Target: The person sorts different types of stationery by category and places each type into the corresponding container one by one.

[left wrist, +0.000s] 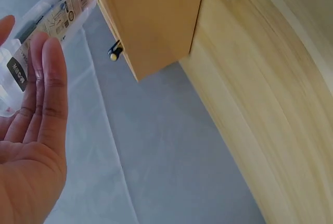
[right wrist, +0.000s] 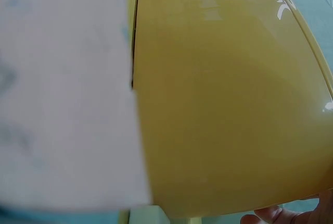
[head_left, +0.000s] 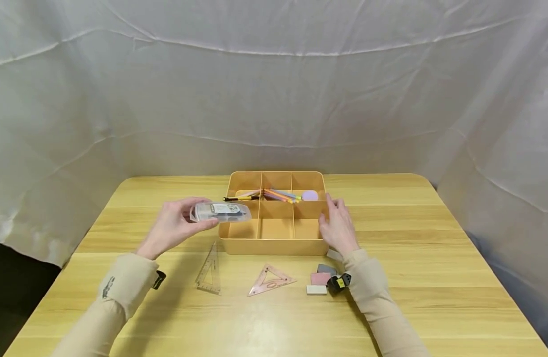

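Pale cloth (head_left: 274,99) fills the upper frame behind a wood-grain table (head_left: 434,307). Left of centre, my left hand (head_left: 173,225) pinches a clear plastic case (head_left: 220,212) between thumb and fingers, overlapping the left side of the yellow organizer (head_left: 274,247) at centre. Right of centre, my right hand (head_left: 340,228) touches the organizer's right rim, thumb and forefinger apart; whether they grip it, I cannot tell. Two set squares (head_left: 280,278) and some erasers (head_left: 320,278) lie lower in the frame.
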A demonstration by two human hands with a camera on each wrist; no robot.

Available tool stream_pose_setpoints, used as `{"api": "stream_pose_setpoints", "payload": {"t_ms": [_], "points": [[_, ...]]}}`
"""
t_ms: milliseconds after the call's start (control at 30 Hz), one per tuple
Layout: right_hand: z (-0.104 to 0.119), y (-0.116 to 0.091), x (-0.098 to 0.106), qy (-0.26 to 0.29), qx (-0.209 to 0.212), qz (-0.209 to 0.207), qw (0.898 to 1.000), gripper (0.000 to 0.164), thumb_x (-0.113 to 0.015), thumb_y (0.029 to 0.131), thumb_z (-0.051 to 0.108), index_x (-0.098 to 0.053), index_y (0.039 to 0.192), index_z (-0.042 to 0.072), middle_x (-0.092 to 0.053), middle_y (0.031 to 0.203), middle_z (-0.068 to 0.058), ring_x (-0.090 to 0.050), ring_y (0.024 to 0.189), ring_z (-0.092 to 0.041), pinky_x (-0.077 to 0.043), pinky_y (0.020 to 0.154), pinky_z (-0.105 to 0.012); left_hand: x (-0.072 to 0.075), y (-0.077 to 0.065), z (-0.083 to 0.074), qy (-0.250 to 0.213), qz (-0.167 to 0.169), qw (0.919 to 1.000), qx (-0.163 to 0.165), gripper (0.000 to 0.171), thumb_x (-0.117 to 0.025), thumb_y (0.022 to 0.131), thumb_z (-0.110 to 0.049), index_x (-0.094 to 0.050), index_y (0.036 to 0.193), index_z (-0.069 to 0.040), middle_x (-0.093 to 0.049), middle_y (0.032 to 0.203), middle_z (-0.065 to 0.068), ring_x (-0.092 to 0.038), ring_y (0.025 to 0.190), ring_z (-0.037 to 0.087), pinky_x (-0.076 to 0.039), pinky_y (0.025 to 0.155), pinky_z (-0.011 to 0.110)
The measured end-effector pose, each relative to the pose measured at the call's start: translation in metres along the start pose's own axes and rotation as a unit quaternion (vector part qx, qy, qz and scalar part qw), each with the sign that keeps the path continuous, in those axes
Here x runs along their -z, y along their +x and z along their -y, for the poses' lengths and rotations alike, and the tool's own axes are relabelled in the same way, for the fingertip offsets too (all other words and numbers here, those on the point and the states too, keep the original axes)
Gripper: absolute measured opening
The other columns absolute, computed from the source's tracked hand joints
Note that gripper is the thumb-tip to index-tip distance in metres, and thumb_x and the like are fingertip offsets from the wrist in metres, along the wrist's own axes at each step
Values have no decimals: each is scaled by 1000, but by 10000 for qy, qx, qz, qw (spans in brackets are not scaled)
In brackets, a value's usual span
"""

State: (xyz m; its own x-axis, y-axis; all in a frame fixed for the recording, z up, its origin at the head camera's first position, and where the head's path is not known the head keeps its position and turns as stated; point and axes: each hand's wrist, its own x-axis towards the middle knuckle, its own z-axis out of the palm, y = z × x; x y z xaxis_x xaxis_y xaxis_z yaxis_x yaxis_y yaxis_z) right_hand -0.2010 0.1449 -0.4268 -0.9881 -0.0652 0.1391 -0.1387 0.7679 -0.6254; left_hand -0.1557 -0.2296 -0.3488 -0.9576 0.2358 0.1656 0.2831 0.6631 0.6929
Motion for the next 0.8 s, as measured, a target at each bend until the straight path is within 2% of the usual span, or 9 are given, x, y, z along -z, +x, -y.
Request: {"api": "stream_pose_setpoints", "payload": {"t_ms": [400, 700, 800], "points": [[-2, -2, 1, 31, 14, -18, 10000, 63, -52, 98, 10, -30, 156, -3, -48, 131, -26, -52, 116, -40, -46, 102, -53, -29, 19, 5, 226, 337, 9992, 3, 50, -79, 86, -31, -66, 122, 2, -74, 89, 12, -56, 62, 10, -46, 49, 21], [-4, -4, 4, 22, 21, -75, 10000, 62, -52, 98, 10, -31, 155, -3, -48, 131, -27, -53, 114, -41, -47, 100, -54, -42, 23, 7, 442, 446, 9978, -200, 39, -79, 87, -29, -68, 111, 0, -74, 86, 10, -55, 61, 10, -45, 50, 20], [-5, -4, 5, 36, 10, -65, 10000, 63, -52, 98, 10, -29, 156, -3, -48, 132, -26, -53, 114, -40, -47, 100, -53, -44, 22, 7, 455, 468, 9977, -205, 39, -79, 87, -29, -68, 112, 0, -75, 88, 12, -57, 62, 10, -46, 50, 20]]}}
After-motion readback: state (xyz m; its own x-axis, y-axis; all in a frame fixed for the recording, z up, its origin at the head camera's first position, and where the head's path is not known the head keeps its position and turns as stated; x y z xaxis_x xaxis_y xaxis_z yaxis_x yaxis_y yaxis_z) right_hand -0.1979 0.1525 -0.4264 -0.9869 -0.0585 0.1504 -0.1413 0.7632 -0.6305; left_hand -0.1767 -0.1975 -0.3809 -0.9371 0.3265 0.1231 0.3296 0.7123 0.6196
